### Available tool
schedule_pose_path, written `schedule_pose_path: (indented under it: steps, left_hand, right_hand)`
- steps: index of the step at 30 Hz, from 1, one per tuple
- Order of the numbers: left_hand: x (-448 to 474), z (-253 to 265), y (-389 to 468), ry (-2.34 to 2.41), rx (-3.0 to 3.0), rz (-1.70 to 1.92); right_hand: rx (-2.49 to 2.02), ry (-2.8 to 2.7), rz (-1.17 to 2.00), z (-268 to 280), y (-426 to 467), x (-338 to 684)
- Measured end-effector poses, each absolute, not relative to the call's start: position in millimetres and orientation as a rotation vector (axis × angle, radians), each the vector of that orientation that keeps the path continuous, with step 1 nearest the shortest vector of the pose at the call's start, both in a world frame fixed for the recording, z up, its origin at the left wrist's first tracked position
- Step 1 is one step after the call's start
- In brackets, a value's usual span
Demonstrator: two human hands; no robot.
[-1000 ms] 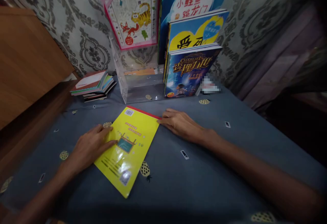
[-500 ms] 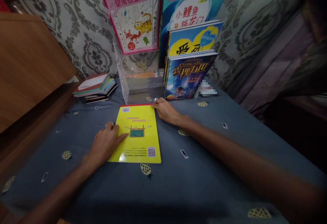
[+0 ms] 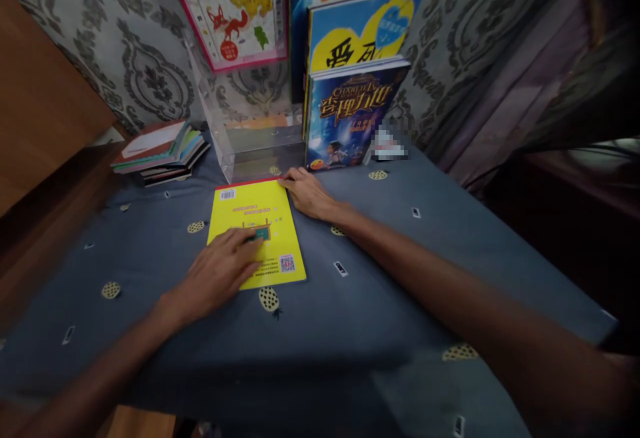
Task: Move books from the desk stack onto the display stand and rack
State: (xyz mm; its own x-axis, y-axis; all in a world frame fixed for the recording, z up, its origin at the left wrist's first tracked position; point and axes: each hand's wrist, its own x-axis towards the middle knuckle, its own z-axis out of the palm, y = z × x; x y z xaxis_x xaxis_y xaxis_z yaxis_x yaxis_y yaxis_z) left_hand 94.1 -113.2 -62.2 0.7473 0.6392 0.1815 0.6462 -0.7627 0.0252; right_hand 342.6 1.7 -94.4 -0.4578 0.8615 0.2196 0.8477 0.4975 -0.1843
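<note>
A thin yellow book (image 3: 225,215) with a red top edge, a barcode and a QR code lies flat on the cloth. Across its lower left part rests my left hand (image 3: 225,266), fingers stretched out and partly covering the small chalkboard picture. My right hand (image 3: 311,193) is at the book's far right corner, its fingers closed on that corner. Just beyond the book stands a clear plastic rack (image 3: 260,163), with an upright dark blue book (image 3: 350,115) in its right side.
Behind the dark blue book are a blue-and-yellow book (image 3: 365,28) and a taller blue one. A pink-bordered book (image 3: 240,8) sits high on the rack. To the left lies a stack of books (image 3: 157,151). A blue cloth with pineapple prints (image 3: 380,251) covers the surface.
My left hand has moved from the book's left edge further onto its cover and flattened. The right hand stays at the corner. The whole view has shifted, tilting lower.
</note>
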Motion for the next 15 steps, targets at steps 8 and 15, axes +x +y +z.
schedule_pose_path:
  steps: [8,15]
  left_hand:
    - [121.0,-58.6,-130.4,-0.746,-2.966,-0.269]
    - [119.4,-60.8,-128.4,-0.660,-2.974,-0.357]
  right_hand:
    - [-1.255,-2.440,0.144,-99.8,1.7,348.9]
    - [-1.125,-2.436,0.267,-98.5,-30.6,354.5]
